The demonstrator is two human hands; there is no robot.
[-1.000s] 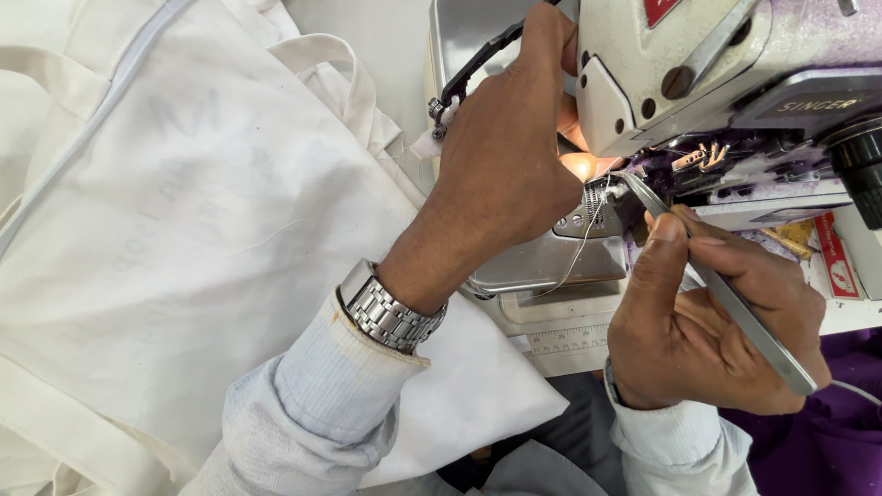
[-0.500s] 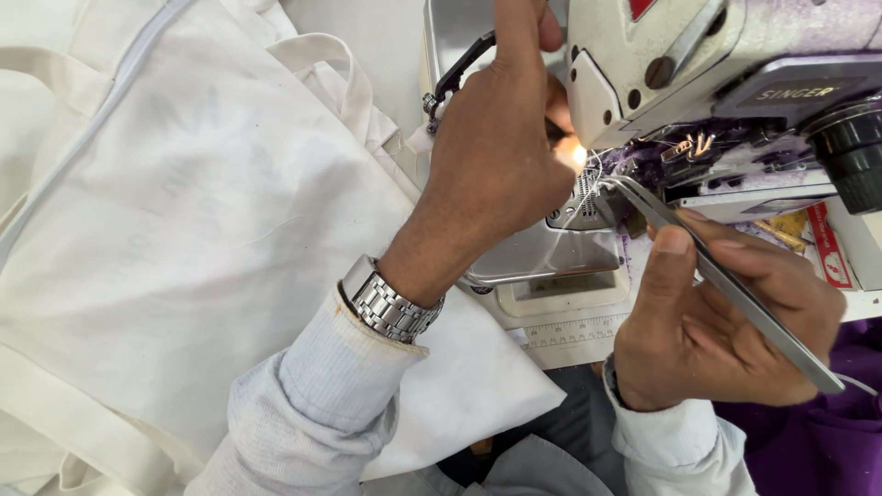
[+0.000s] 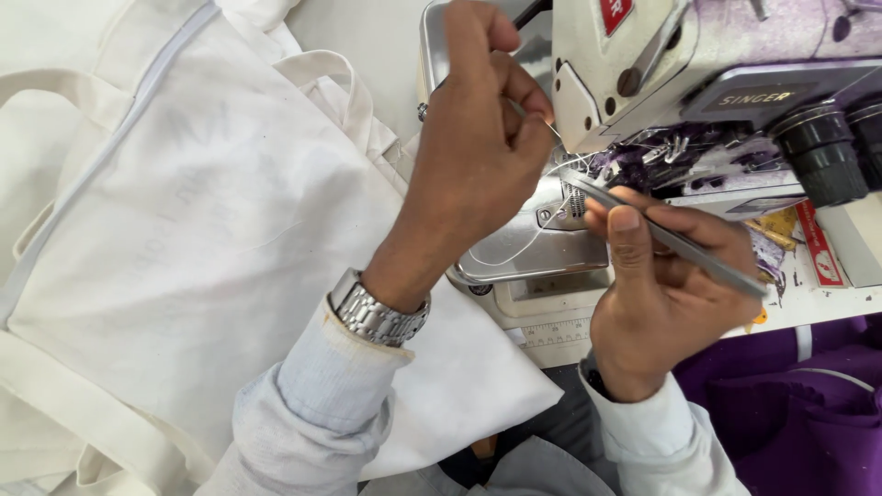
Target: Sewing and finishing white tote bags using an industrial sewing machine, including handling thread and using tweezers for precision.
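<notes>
My left hand (image 3: 478, 147) is raised in front of the white sewing machine (image 3: 698, 64), fingers pinched on a thin white thread (image 3: 554, 136) near the needle area. A metal watch (image 3: 372, 312) sits on that wrist. My right hand (image 3: 661, 294) grips long grey tweezers (image 3: 684, 243), their tip pointing left toward the machine's metal plate (image 3: 533, 248) and the loose thread there. Both hands are close together at the machine's stitching zone.
A large white fabric bag with straps (image 3: 184, 230) covers the table's left side. Purple cloth (image 3: 790, 413) lies at the lower right. Two black knobs (image 3: 827, 147) stick out from the machine on the right. A ruler strip (image 3: 551, 332) runs along the machine base.
My left hand has lifted up and back from the needle area, drawing the thread with it. The right hand with the tweezers has shifted slightly lower and left.
</notes>
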